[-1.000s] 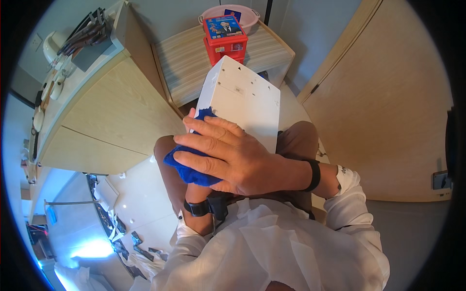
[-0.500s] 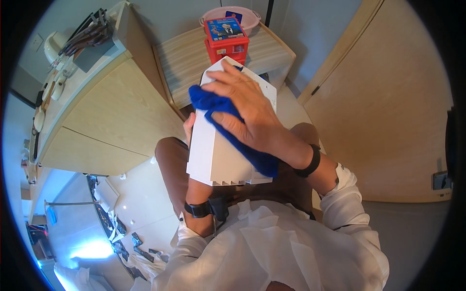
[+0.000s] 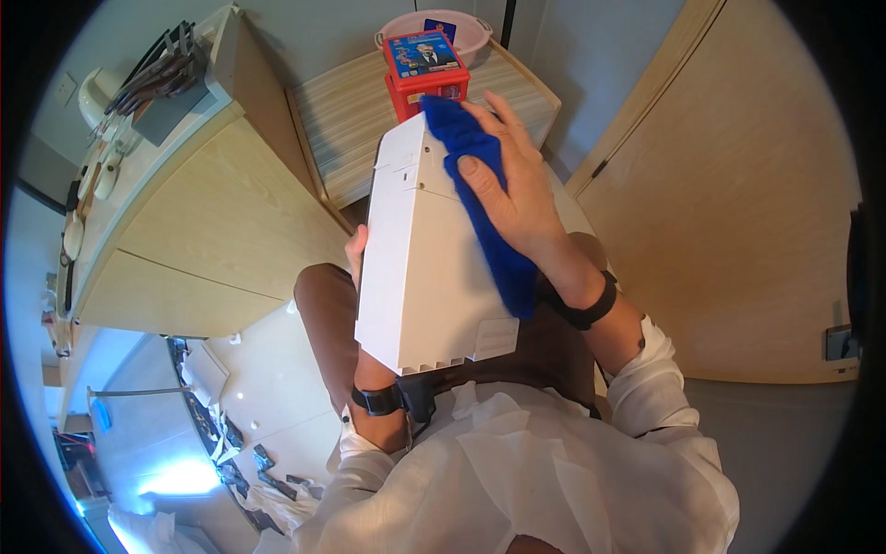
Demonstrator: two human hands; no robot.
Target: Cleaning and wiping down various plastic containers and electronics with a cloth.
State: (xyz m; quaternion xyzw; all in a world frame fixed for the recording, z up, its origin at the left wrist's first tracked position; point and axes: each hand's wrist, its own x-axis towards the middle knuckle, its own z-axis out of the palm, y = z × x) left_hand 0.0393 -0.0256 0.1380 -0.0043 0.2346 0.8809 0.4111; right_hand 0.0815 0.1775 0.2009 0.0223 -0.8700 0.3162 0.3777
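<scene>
White plastic casing (image 3: pixel 429 268) above the lap (image 3: pixel 328 300), left hand (image 3: pixel 356 251) at its side, closure impossible to tell; right hand (image 3: pixel 523 198) spread over blue cloth (image 3: pixel 499 251). Could tip if pressed too hard along the right edge.

This is looking like a home kitchen. Knives (image 3: pixel 173 74) are standing at upper left, above pale cabinets (image 3: pixel 221 203).

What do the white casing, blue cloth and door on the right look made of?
White casing: probably moulded plastic, smooth and matte; crisp edges and small notches along its lower end.
Blue cloth: soft fabric, perhaps microfibre; it drapes and folds, with no shine.
Door: wood-look, satin; pale and faintly grained, though veneer or laminate can't be told apart.
</scene>
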